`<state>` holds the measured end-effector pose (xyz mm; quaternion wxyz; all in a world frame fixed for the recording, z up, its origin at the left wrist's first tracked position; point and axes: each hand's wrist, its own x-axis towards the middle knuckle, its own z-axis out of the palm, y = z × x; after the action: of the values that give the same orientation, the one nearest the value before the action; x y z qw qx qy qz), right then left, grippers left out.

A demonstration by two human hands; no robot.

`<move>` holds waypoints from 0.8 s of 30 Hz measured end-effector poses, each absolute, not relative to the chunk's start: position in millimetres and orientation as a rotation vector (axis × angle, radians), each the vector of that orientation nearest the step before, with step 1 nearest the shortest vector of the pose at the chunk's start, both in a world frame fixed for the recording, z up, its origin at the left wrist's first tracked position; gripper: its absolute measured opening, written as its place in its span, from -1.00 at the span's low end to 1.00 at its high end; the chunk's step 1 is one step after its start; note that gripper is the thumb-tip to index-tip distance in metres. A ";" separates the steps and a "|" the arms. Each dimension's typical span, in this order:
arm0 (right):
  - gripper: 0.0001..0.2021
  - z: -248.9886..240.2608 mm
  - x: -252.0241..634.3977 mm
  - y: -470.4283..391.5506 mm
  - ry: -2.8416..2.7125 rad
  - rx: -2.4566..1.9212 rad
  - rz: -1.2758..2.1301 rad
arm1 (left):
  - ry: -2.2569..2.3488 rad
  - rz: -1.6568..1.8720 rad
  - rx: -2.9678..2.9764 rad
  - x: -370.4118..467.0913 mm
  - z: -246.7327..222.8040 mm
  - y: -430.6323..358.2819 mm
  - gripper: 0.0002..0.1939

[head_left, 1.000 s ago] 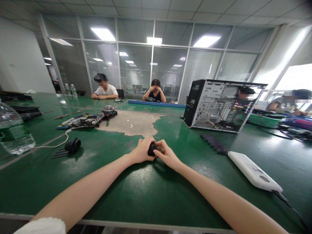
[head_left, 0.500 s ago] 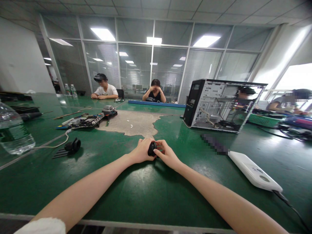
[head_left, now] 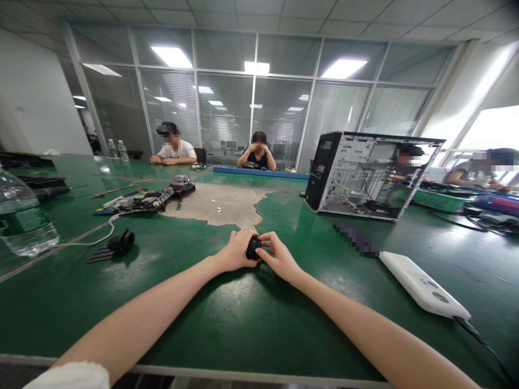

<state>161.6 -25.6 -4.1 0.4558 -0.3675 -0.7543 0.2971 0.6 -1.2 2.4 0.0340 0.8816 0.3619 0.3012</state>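
Observation:
A small, rounded black object [head_left: 253,247] is between my two hands, low over the green table [head_left: 227,335]; its exact kind is not clear. My left hand [head_left: 238,250] is closed round it from the left, fingers wrapped over its far side. From the right, my right hand [head_left: 279,256] pinches it with thumb and fingertips. Part of the object is hidden by the fingers. To the left on the table lies a black clip-like part with several flat prongs [head_left: 117,244].
An opened computer case [head_left: 324,178] stands at right, with a white device on a cable [head_left: 425,283] before it. At left are a circuit board [head_left: 140,200] and a water bottle [head_left: 24,216]. People sit across the table, and a green basket [head_left: 440,200] stands far right.
Almost nothing differs: both hands keep the same place and grip on the black object, which seems turned very slightly.

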 end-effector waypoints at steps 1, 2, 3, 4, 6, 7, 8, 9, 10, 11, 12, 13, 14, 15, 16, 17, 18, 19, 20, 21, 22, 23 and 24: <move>-0.75 -4.0 161.5 -25.5 -1.852 -0.910 0.753 | 1.116 0.923 2.709 0.7 2.7 -1.5 -0.42; -0.73 -4.1 161.5 -25.2 -1.844 -0.917 0.770 | 1.115 0.924 2.708 0.7 3.0 -1.7 -0.42; -0.71 -4.3 161.6 -25.0 -1.839 -0.924 0.786 | 1.113 0.928 2.709 0.8 3.2 -1.8 -0.43; -0.71 -4.5 161.6 -24.7 -1.834 -0.930 0.804 | 1.110 0.928 2.709 0.9 3.3 -1.9 -0.44; -0.73 -4.7 161.8 -24.5 -1.830 -0.930 0.845 | 1.115 0.924 2.705 0.9 3.5 -1.9 -0.44; -0.75 -4.6 161.9 -24.6 -1.830 -0.924 0.864 | 1.120 0.918 2.702 0.9 3.5 -1.9 -0.44; -0.76 -4.4 162.0 -24.9 -1.834 -0.916 0.878 | 1.123 0.912 2.701 0.8 3.5 -1.8 -0.45; -0.77 -4.0 162.0 -25.4 -1.837 -0.908 0.882 | 1.121 0.910 2.700 0.6 3.4 -1.8 -0.44; -0.78 -3.6 162.0 -25.9 -1.841 -0.902 0.873 | 1.117 0.912 2.701 0.5 3.2 -1.6 -0.44; -0.79 -3.1 162.0 -26.4 -1.847 -0.899 0.851 | 1.111 0.917 2.704 0.5 3.0 -1.5 -0.44; -0.81 -2.7 162.0 -26.9 -1.851 -0.898 0.818 | 1.105 0.924 2.707 0.5 2.6 -1.3 -0.43; -0.82 -2.5 161.9 -27.2 -1.856 -0.899 0.779 | 1.100 0.933 2.710 0.6 2.2 -1.0 -0.42; -0.83 -2.4 161.9 -27.4 -1.861 -0.899 0.740 | 1.096 0.941 2.713 0.7 1.8 -0.7 -0.42; -0.84 -2.4 161.9 -27.4 -1.866 -0.899 0.708 | 1.093 0.946 2.715 0.8 1.4 -0.5 -0.42; -0.84 -2.5 161.9 -27.3 -1.871 -0.897 0.687 | 1.091 0.950 2.716 1.0 1.0 -0.3 -0.43; -0.83 -2.7 161.9 -27.1 -1.873 -0.894 0.679 | 1.091 0.954 2.716 1.1 0.7 -0.2 -0.43; -0.82 -2.9 161.9 -26.9 -1.873 -0.892 0.682 | 1.090 0.955 2.716 1.1 0.6 -0.2 -0.42; -0.81 -3.0 161.9 -26.6 -1.869 -0.893 0.691 | 1.091 0.954 2.717 1.1 0.7 -0.4 -0.42; -0.79 -3.1 161.9 -26.3 -1.863 -0.897 0.706 | 1.091 0.952 2.718 1.1 1.0 -0.8 -0.42; -0.76 -3.2 161.9 -26.0 -1.856 -0.905 0.724 | 1.091 0.948 2.719 1.0 1.4 -1.2 -0.42; -0.73 -3.3 161.9 -25.7 -1.847 -0.916 0.745 | 1.091 0.942 2.720 0.9 1.9 -1.6 -0.42; -0.70 -3.4 161.9 -25.3 -1.838 -0.927 0.767 | 1.094 0.934 2.719 0.8 2.5 -1.9 -0.42; -0.69 -3.7 162.0 -25.0 -1.831 -0.934 0.790 | 1.098 0.925 2.716 0.8 3.0 -2.2 -0.42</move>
<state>162.0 -25.0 -3.7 0.4526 -0.3783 -0.7414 0.3199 0.8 -2.2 3.0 0.0346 0.8836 0.3571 0.3009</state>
